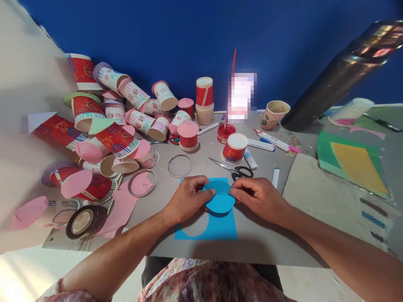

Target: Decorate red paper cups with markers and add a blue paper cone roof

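Head view | your left hand [195, 195] and right hand [260, 196] pinch opposite sides of the blue disc [221, 198], above the cut blue sheet [222, 228] on the table [206, 144] | uneven pulling could crease the disc; your right knuckles, near the scissors [234, 170], could nudge them.

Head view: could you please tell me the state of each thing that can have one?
Blue disc: held by left hand and right hand.
Blue sheet: lying flat, round piece cut out.
Scissors: lying down, unheld.
Red pot: open, red stick inside.
Patterned cup: upright, open.
Ring nearer the scissors: lying flat.
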Demonstrator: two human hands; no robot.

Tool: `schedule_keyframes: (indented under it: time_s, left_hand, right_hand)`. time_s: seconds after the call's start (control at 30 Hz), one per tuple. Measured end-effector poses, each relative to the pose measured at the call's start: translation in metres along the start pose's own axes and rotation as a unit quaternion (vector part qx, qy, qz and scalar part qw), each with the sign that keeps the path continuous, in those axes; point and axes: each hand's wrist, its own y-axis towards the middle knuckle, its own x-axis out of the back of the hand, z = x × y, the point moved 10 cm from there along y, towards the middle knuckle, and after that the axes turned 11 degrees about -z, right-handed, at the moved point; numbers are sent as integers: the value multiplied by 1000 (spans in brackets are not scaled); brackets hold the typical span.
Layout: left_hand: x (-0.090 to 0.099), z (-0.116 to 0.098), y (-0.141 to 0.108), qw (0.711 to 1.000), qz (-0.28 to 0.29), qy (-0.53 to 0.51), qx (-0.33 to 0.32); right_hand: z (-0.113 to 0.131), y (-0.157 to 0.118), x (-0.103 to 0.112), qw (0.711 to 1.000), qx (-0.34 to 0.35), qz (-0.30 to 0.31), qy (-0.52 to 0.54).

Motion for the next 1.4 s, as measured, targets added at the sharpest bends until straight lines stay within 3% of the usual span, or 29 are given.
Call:
schedule_keyframes:
  time_s: [0.43, 1.4]
  left_hand:
    - [-1, -4, -2, 994, 9, 99, -36]
    - [-8, -7, -4, 989, 63, 122, -45]
  right_hand:
    - [-3, 0, -3, 1000, -6, 11, -10]
    - [0, -5, -12, 998, 20, 55, -31]
